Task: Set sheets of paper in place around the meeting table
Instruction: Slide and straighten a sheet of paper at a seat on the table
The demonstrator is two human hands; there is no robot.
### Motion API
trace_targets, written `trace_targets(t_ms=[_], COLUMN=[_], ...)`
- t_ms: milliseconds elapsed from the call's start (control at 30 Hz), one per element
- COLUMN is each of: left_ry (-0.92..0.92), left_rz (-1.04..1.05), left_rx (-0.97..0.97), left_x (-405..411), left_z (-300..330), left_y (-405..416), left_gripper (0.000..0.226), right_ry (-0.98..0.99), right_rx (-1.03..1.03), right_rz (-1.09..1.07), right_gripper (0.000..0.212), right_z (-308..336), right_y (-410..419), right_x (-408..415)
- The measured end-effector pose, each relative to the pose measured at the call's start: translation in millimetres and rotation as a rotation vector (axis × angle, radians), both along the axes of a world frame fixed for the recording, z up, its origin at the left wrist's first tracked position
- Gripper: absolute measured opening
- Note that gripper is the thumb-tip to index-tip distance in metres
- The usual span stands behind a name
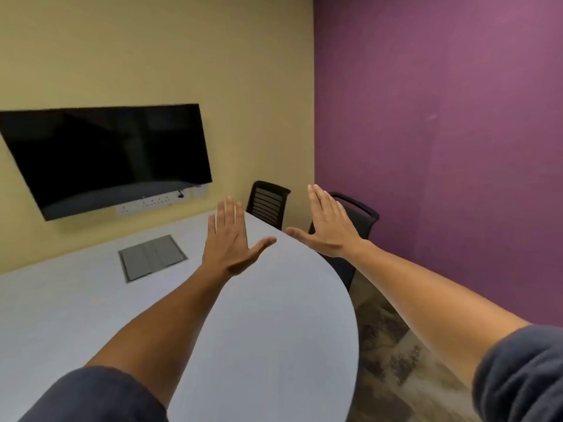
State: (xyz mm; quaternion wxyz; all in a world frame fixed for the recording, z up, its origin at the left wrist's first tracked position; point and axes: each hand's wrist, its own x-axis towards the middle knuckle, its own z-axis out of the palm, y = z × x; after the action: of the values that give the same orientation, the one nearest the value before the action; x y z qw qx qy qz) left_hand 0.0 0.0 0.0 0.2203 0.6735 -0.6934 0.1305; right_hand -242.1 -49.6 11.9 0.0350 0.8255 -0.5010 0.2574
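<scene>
Black screen (106, 156) hangs on your left wall; the grey table (91, 315) spreads below. Your left hand (230, 245) and right hand (327, 229) are raised, fingers spread, holding nothing. You have no paper in view.

Surface finishes in a meeting room, seen from the head camera.
The meeting table (274, 315) had a smooth, matt, pale grey top; the panel (152, 257) set into it looked like duller grey metal or plastic. The wall screen (106, 156) was glossy black. Both chairs (268, 205) had black backs, one slatted like plastic. The sleeves (524, 376) were soft, fuzzy dark cloth. The walls (441, 117) appeared matt and faintly textured.
</scene>
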Motion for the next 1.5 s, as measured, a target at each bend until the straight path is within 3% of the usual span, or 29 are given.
trace_targets(t_ms=[333,633,867,1167,1500], left_ry=[-0.111,-0.026,-0.052,0.037,0.037], left_rz=[-0.109,-0.215,-0.272,-0.434,-0.512], left_rx=[0.084,0.079,0.107,0.193,0.357], left_x=[-125.9,-278.6,-373.3,-449.5,-511.9], left_z=[-51.8,-85.8,-120.5,-163.4,-197.6], left_y=[-56.9,-127.8,-178.4,-305.5,-480.2], left_gripper=[0.122,0.116,0.107,0.102,0.108], right_ry=[0.223,0.168,0.102,0.011,-0.085], right_rx=[0.032,0.142,0.228,0.260,0.474], right_rz=[-0.136,-0.227,-0.297,-0.370,-0.513], right_gripper=[0.119,0.112,0.119,0.118,0.114], right_z=[-57.3,-85.2,-122.1,-162.6,-195.8], right_y=[-20.9,-55.1,-90.4,-192.5,-350.7], right_x=[-145.9,-289.0,-373.9,-440.1,-491.4])
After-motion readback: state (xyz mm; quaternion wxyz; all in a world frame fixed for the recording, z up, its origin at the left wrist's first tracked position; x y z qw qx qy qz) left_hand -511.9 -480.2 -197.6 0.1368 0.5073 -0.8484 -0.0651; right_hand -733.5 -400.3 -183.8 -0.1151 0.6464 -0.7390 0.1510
